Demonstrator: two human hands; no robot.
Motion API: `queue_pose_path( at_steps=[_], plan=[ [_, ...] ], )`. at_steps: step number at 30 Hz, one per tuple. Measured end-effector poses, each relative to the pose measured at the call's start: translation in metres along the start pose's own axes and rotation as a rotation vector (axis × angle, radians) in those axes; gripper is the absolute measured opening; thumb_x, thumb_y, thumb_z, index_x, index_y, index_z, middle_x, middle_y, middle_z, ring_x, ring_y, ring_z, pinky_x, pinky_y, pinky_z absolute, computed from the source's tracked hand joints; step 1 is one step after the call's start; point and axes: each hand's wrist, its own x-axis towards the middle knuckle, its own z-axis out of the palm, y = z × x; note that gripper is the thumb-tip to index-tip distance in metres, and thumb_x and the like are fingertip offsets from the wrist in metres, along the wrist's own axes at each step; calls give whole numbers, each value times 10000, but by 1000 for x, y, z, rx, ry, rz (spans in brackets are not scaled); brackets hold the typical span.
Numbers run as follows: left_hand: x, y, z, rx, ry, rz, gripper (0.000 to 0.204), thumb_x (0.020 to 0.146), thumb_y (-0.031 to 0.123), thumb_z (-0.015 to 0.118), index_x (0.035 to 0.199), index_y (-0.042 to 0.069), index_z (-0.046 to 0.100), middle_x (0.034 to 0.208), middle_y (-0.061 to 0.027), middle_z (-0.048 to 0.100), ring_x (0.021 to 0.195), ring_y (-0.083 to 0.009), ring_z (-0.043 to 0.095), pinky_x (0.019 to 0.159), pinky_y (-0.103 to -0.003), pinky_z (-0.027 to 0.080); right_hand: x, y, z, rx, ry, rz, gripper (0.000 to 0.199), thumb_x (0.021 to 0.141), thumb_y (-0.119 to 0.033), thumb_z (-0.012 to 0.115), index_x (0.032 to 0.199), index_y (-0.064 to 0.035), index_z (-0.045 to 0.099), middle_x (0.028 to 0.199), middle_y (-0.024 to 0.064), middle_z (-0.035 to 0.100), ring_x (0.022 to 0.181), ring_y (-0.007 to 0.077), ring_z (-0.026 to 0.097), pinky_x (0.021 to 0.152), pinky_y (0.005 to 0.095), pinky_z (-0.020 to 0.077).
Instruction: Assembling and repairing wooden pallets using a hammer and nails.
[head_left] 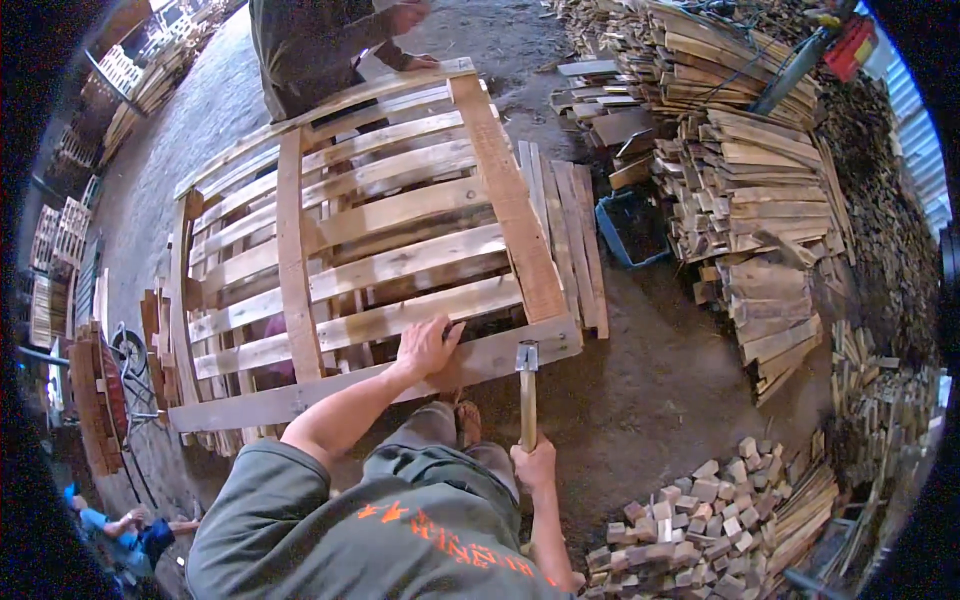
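Observation:
A wooden pallet (400,262) of pale slats and browner cross boards lies in front of me. My left hand (428,347) rests at its near board (350,385), right of the middle. The fingers are curled in toward the thumb, and a small dark thing between them is too small to name. My right hand (534,462) is wrapped round the wooden handle of a hammer (528,405). The hammer stands head up, its metal head over the near board's right end; whether it touches the wood I cannot tell.
Across the pallet a person (320,55) has a hand on the far edge. Stacked planks (770,230) and a blue crate (632,235) stand right. Wood blocks (690,520) are heaped near right. A wheelbarrow (125,370) and a person in blue (130,530) are left.

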Motion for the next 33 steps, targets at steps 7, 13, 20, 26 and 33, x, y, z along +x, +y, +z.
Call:
queue_pose_path(
  at_steps=[7,13,20,26,33],
  plan=[
    [0,-3,1,-34,-60,-20,367,907,401,497,814,58,588,713,-225,620,689,-419,602,630,-514,464,-7,-14,7,-45,-4,178,144,720,-89,614,818,-17,537,568,50,526,443,158,540,402,319,421],
    [4,-3,-2,-71,-101,-1,366,921,385,484,785,52,550,657,-238,601,654,-423,598,600,-519,457,-10,3,17,-38,35,227,138,722,-93,613,806,-25,527,547,38,514,431,143,536,392,314,414],
    [7,-12,3,-123,-192,-6,393,940,399,420,840,44,556,740,-226,633,719,-400,619,636,-498,490,-14,-44,14,-327,117,306,188,690,-125,633,818,-2,572,648,148,607,596,267,621,572,389,487],
    [8,-10,-3,-126,-252,-13,398,953,406,385,859,49,534,709,-222,629,678,-403,616,617,-502,484,-15,-19,18,-404,156,215,189,693,-126,633,819,4,580,653,147,611,601,267,624,570,383,488],
    [8,-11,-5,-122,-272,0,416,957,430,362,887,50,517,683,-217,620,657,-397,613,599,-505,475,-14,16,17,-259,72,312,170,706,-118,643,808,-3,568,563,57,547,442,160,554,405,320,433]
  ],
)
